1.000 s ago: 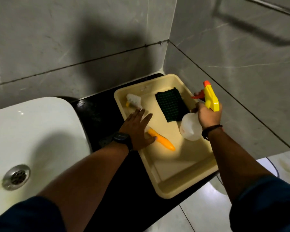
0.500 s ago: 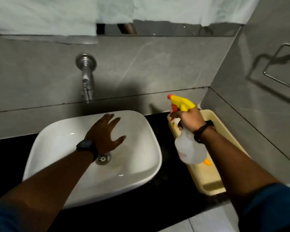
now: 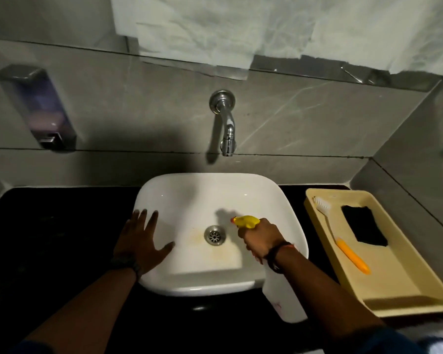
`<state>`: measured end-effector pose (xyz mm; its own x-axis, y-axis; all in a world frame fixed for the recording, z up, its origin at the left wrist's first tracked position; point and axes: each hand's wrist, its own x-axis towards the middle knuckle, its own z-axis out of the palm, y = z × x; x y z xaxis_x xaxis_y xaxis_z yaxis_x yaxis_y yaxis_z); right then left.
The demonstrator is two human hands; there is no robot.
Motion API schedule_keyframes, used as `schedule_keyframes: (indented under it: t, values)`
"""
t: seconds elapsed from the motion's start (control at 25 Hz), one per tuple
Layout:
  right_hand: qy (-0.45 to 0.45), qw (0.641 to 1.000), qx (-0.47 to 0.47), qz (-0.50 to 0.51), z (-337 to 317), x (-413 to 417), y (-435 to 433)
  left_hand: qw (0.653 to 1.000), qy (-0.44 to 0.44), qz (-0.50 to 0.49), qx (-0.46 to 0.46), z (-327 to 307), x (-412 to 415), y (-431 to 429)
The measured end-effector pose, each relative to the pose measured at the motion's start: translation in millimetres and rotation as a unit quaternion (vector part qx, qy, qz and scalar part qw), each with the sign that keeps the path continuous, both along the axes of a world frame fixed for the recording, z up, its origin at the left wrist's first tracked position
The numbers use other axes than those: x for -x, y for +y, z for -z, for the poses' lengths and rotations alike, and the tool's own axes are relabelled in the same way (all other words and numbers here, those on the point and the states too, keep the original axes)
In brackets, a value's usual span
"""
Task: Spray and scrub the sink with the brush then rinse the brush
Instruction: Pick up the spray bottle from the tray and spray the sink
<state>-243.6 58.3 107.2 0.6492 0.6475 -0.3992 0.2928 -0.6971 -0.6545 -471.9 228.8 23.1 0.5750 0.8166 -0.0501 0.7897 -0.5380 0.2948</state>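
Right hand (image 3: 262,237) wrapped around the neck of the spray bottle (image 3: 284,300), yellow nozzle (image 3: 246,222) aimed left over the drain (image 3: 214,234) of the white sink (image 3: 215,198). Left hand (image 3: 143,241) open, fingers spread, flat on the sink's near-left rim. Brush (image 3: 343,245) with orange handle lying in the beige tray (image 3: 409,306) right of the sink, dark scrub pad (image 3: 364,226) beside it. Tap (image 3: 226,123) on the far wall above the basin; soap dispenser (image 3: 36,106) far left.

Our left hand (image 3: 143,241) lies flat, fingers spread toward 12 o'clock; our right hand (image 3: 262,237) is fisted, arm running in from 5 o'clock.
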Motion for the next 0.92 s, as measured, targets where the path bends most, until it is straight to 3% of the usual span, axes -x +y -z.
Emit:
schedule_keyframes:
  t: [0.24, 0.4, 0.56, 0.76, 0.92]
  values:
    - [-0.151, 0.986, 0.014, 0.069, -2.5, -24.0, -9.7, 0.999, 0.0, 0.0, -0.041, 3.7, -5.6, -6.5]
    - [-0.124, 0.99, 0.065, 0.032, 0.7, -23.2, -32.4, 0.996, 0.055, 0.035, -0.063, 5.7, -8.5, -6.8]
    - [-0.07, 0.996, 0.059, -0.025, 11.2, 3.4, -29.3, 0.995, 0.063, 0.052, -0.06, 5.2, -9.4, -10.8]
    - [-0.082, 0.995, 0.02, -0.05, 6.4, 33.0, -2.0, 0.994, 0.07, 0.061, -0.051, 3.1, -8.6, -13.4]
    - [-0.143, 0.99, -0.006, 0.0, -6.2, 11.5, 4.0, 0.994, 0.076, 0.06, -0.05, 3.2, -9.3, -11.9]
